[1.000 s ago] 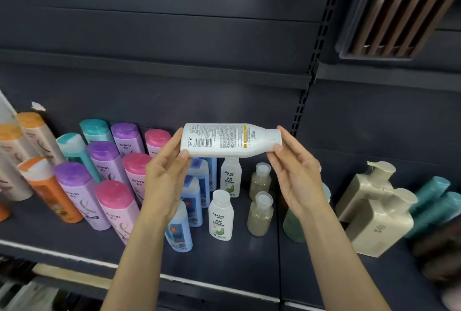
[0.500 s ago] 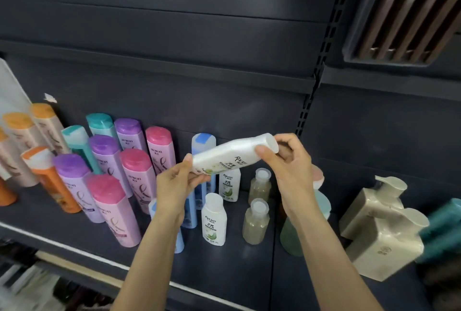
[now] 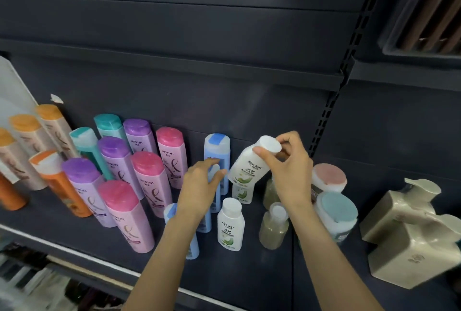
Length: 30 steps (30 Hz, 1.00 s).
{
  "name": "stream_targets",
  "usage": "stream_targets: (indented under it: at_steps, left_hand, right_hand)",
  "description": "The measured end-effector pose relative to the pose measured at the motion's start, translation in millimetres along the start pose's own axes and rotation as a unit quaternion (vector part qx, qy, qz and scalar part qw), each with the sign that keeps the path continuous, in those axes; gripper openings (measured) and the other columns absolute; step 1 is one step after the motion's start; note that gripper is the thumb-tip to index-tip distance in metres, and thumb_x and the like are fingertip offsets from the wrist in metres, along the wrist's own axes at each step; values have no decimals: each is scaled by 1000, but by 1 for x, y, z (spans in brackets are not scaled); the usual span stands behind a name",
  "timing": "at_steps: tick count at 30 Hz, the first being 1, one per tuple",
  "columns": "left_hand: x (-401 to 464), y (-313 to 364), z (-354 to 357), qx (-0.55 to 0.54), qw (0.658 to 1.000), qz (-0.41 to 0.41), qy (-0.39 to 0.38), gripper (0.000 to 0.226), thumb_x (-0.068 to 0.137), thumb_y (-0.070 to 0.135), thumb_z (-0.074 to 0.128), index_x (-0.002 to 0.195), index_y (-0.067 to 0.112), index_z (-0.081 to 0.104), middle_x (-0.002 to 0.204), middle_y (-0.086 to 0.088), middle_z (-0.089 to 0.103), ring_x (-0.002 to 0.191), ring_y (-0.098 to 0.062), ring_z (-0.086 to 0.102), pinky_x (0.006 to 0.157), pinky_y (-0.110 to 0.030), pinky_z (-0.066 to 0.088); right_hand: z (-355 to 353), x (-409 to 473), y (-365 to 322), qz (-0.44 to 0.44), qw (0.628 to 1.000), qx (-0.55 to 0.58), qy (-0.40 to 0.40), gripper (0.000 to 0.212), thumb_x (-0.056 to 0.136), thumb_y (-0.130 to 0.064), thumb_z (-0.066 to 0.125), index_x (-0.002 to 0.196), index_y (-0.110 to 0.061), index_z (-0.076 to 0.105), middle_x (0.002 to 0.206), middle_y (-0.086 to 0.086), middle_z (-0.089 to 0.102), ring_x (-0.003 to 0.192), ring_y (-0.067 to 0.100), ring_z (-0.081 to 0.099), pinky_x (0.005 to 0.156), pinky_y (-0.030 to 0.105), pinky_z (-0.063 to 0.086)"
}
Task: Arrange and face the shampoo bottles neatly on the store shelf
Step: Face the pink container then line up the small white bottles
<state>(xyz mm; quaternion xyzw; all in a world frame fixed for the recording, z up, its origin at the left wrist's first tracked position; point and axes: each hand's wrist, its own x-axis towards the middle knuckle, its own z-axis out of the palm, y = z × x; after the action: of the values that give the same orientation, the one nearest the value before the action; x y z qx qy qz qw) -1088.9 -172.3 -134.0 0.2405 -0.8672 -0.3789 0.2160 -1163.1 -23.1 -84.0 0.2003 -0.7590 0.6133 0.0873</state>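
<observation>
My right hand (image 3: 290, 171) grips a small white shampoo bottle (image 3: 247, 167) by its white cap. The bottle is tilted, label toward me, base down over another white bottle (image 3: 240, 193) standing at the back of the dark shelf (image 3: 249, 275). A third white bottle (image 3: 230, 226) stands nearer the front. My left hand (image 3: 199, 188) has relaxed fingers that lie against a row of light blue bottles (image 3: 217, 147) just left of the white ones. It holds nothing that I can see.
Pink (image 3: 127, 213), purple (image 3: 82, 186), teal (image 3: 86, 147) and orange-capped (image 3: 53, 173) bottles fill the shelf's left. Two yellowish clear bottles (image 3: 273, 228), a pink-lidded (image 3: 329, 177) and a blue-lidded (image 3: 336, 211) tub sit right of my hands. Cream pump bottles (image 3: 404, 236) stand far right.
The white bottle went from lying level between both hands to nearly upright over the shelf. My left hand let go of its base and dropped to the blue bottles.
</observation>
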Motion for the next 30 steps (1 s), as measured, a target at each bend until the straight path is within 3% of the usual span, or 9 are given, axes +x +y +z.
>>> stream_targets:
  at_steps: [5, 8, 11, 14, 19, 30]
  left_hand:
    - [14, -18, -7, 139, 988, 47, -39, 42, 90, 32, 60, 129, 17, 57, 132, -4, 54, 121, -25, 46, 99, -36, 41]
    - [19, -23, -6, 172, 982, 52, -63, 44, 91, 32, 59, 132, 18, 54, 135, -2, 51, 123, -24, 44, 101, -35, 39]
    - [21, -30, -2, 187, 978, 46, -82, 43, 93, 31, 56, 134, 19, 51, 140, 0, 46, 127, -22, 41, 104, -34, 37]
    - [22, -33, 1, 192, 977, 52, -73, 41, 95, 29, 53, 135, 20, 52, 142, 0, 45, 127, -23, 41, 104, -36, 38]
    - [22, -32, 3, 184, 980, 54, -59, 37, 95, 26, 53, 131, 19, 55, 136, -1, 49, 122, -23, 44, 97, -38, 43]
    - [26, -32, 6, 197, 978, 66, -30, 33, 95, 20, 53, 126, 15, 59, 126, -6, 54, 113, -27, 48, 92, -41, 46]
  right_hand:
    - [26, 4, 29, 36, 992, -102, -58, 36, 76, -33, 77, 86, -17, 47, 79, -3, 63, 71, 13, 56, 60, 28, 45]
    - [39, 6, 40, 51, 988, -124, -79, 36, 75, -30, 77, 89, -12, 49, 79, -2, 61, 69, 11, 53, 58, 16, 39]
    - [49, 6, 51, 70, 982, -144, -104, 36, 76, -29, 77, 92, -13, 50, 81, -4, 60, 72, 11, 52, 55, 13, 35]
    - [59, 7, 62, 99, 975, -157, -121, 36, 75, -29, 77, 91, -13, 49, 84, -1, 60, 79, 17, 57, 63, 24, 39]
    - [66, 6, 73, 122, 966, -182, -134, 37, 74, -29, 78, 89, -14, 47, 83, -2, 58, 81, 17, 57, 60, 22, 38]
    - [66, -1, 84, 136, 958, -201, -150, 41, 75, -30, 77, 97, -13, 47, 99, 6, 64, 94, 23, 60, 74, 33, 48]
